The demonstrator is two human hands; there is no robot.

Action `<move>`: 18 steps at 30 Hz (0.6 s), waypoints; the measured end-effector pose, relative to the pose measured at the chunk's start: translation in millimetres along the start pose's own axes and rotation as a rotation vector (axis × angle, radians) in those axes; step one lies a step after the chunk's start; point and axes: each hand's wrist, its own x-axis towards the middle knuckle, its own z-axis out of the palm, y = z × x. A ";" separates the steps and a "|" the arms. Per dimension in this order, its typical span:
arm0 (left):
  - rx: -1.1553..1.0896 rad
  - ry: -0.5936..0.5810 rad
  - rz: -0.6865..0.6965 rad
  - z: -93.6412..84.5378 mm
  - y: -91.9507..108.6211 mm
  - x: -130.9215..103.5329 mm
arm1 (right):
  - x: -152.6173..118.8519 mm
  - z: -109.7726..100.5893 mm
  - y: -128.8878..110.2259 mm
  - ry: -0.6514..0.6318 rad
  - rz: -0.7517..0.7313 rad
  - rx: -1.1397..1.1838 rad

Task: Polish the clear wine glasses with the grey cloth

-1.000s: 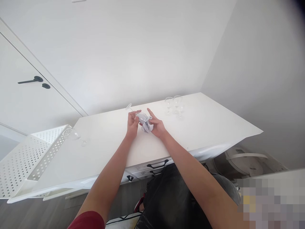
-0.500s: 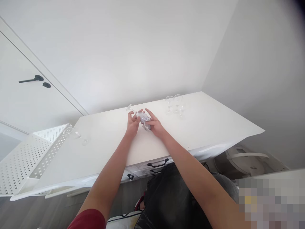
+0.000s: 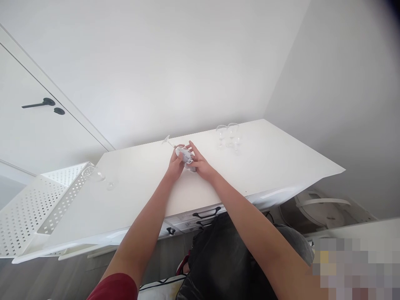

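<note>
Above the white tabletop (image 3: 134, 183), my left hand (image 3: 176, 163) is closed around the bowl of a wine glass (image 3: 166, 140). The glass is tilted, its foot pointing up and to the left. A light grey cloth (image 3: 185, 154) covers the bowl between both hands. My right hand (image 3: 201, 165) pinches the cloth at the bowl's rim end, its index finger stretched out. The bowl itself is mostly hidden by cloth and fingers.
Several clear stemmed glasses (image 3: 231, 135) stand at the back right of the table. Another glass (image 3: 100, 176) is at the left, near a white perforated rack (image 3: 28, 212). Black-handled drawers (image 3: 206, 213) face me below the front edge. A wall rises behind.
The glass has tilted a little and its foot has shifted slightly left. The cloth now bunches more closely around the bowl, and my right fingers have drawn in toward it.
</note>
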 end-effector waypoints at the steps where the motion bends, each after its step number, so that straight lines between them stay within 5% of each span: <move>1: 0.014 -0.024 -0.001 0.2 0.7 -0.1 | -1.5 -0.5 -3.7 -0.016 0.012 0.043; 6: 0.162 0.015 0.048 -2.9 -1.4 3.3 | 0.6 -7.1 -5.6 0.026 -0.065 0.088; 11: 0.072 0.096 0.045 -4.1 -3.7 3.9 | 7.1 -7.1 12.2 0.153 -0.125 -0.234; 14: -0.026 0.084 -0.004 -2.7 -3.7 2.0 | 5.3 -2.9 17.8 0.081 -0.137 -0.414; 18: -0.002 0.192 0.043 0.8 -4.1 1.7 | 1.9 -0.1 15.5 -0.095 -0.089 -0.364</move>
